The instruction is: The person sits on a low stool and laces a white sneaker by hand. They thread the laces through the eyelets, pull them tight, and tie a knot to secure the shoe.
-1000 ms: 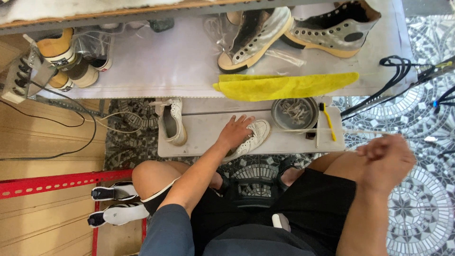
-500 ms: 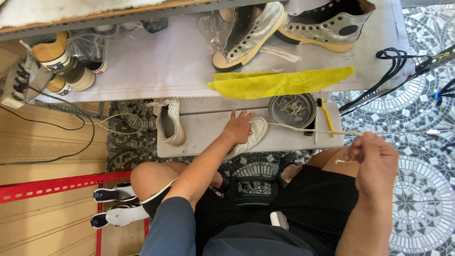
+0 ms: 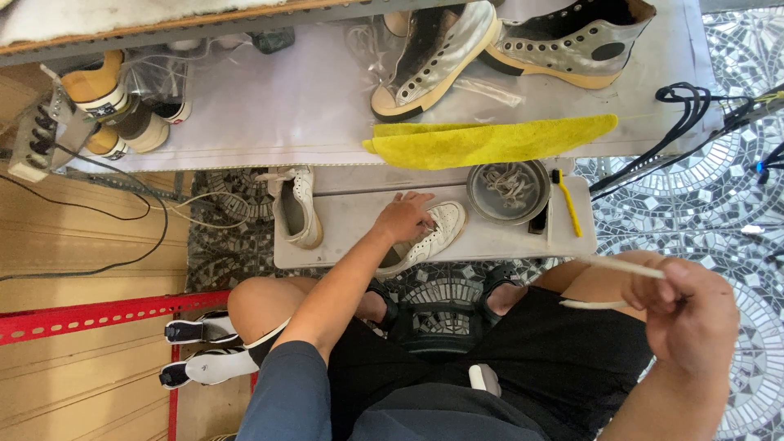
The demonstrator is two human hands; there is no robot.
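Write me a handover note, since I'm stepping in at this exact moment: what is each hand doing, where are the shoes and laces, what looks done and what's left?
Left hand: pressed on the white sneaker on the low grey bench, holding it down.
Right hand: raised near the knee, pinching a white shoelace that runs back toward that sneaker.
Nearby: second white sneaker on its side at the bench's left end; metal bowl holding laces; yellow brush; yellow cloth above.
Done: the lace looks partly pulled out.
Left: the lace's far end is hidden under the left hand, so I can't tell how much remains threaded.
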